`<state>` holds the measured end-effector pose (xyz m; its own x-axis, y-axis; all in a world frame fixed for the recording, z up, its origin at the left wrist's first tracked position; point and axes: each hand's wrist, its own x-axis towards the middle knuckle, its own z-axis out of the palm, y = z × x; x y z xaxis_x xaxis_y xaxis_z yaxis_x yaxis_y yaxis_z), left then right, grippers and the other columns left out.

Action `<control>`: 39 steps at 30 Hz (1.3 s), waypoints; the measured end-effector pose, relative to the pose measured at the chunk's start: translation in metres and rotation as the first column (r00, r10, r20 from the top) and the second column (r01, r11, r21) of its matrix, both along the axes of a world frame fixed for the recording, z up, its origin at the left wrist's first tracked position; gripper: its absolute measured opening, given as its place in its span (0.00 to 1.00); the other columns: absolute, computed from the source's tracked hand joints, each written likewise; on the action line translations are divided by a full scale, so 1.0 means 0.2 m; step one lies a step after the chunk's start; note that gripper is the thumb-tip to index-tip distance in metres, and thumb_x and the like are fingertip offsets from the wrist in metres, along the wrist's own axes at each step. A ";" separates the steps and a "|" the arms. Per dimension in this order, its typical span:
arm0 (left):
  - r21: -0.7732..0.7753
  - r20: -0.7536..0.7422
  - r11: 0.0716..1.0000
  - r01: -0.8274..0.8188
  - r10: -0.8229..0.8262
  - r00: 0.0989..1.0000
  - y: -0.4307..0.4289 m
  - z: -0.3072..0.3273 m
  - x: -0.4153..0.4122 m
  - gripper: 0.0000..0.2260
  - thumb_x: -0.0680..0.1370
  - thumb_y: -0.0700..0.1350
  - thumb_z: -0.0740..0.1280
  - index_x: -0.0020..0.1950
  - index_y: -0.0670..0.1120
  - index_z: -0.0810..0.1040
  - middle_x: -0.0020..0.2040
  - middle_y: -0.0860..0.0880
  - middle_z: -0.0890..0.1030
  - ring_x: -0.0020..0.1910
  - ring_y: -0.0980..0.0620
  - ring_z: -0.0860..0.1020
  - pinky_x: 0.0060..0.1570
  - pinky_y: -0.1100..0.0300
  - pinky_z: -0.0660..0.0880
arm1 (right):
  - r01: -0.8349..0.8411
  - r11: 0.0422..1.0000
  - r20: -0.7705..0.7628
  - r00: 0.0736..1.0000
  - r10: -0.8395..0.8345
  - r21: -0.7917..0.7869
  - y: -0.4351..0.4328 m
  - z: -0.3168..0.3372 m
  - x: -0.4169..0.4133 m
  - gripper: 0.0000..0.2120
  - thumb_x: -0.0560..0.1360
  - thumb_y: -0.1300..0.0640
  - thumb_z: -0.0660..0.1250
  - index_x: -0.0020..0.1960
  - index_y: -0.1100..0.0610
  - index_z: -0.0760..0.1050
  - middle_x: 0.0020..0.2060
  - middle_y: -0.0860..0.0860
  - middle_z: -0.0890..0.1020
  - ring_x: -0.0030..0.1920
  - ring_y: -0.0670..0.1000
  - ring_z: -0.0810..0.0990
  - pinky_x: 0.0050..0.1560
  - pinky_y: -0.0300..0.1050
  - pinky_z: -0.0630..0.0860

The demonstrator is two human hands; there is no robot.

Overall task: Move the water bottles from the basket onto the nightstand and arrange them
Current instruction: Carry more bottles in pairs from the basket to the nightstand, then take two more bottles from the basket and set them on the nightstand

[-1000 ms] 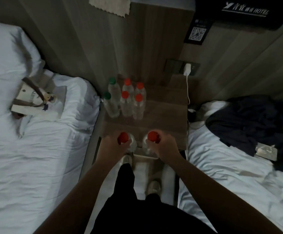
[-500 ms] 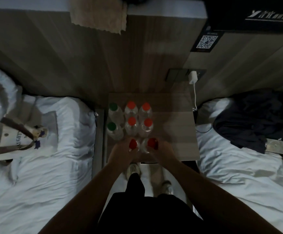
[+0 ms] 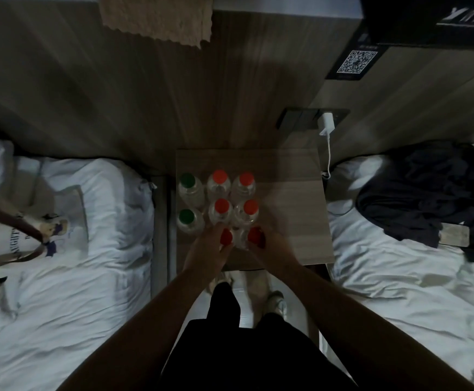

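Eight water bottles stand upright on the nightstand [image 3: 292, 221], grouped toward its left half. I count six already set in two rows: two with green caps [image 3: 187, 179] in the left column, four with red caps [image 3: 220, 176] in the middle and right columns, the bottles of each row touching or just beside one another. A third row at the near edge holds two more red-capped bottles, one under each hand.

My left hand [image 3: 207, 249] is wrapped around the left bottle [image 3: 226, 236] of that row, fingers curled round its shoulder, cap showing between thumb and fingers. My right hand [image 3: 269, 246] grips the right bottle [image 3: 255, 235] in the same manner. Both bottles sit just in front of the second row; whether their bases touch the wood I cannot tell, as the hands cover them.

White bedding [image 3: 60, 277] lies to the left, carrying a tote bag [image 3: 18, 238] with brown straps. Dark clothing [image 3: 428, 193] is heaped on the right bed. A white charger [image 3: 326, 124] is plugged into the wall socket above the nightstand, its cable hanging down past the right rear corner. The basket is not in my view.
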<state>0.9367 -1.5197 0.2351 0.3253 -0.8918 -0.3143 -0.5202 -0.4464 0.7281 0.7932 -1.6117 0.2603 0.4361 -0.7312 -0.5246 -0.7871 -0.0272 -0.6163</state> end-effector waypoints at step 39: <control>0.434 0.038 0.474 -0.766 0.840 0.542 1.19 0.24 -1.67 0.19 0.76 0.50 0.66 0.64 0.44 0.70 0.52 0.47 0.79 0.47 0.50 0.77 0.47 0.60 0.70 | -0.791 0.557 0.007 0.577 0.816 0.255 0.48 0.00 -1.04 0.25 0.74 0.53 0.65 0.69 0.51 0.63 0.40 0.45 0.74 0.46 0.50 0.76 0.50 0.46 0.75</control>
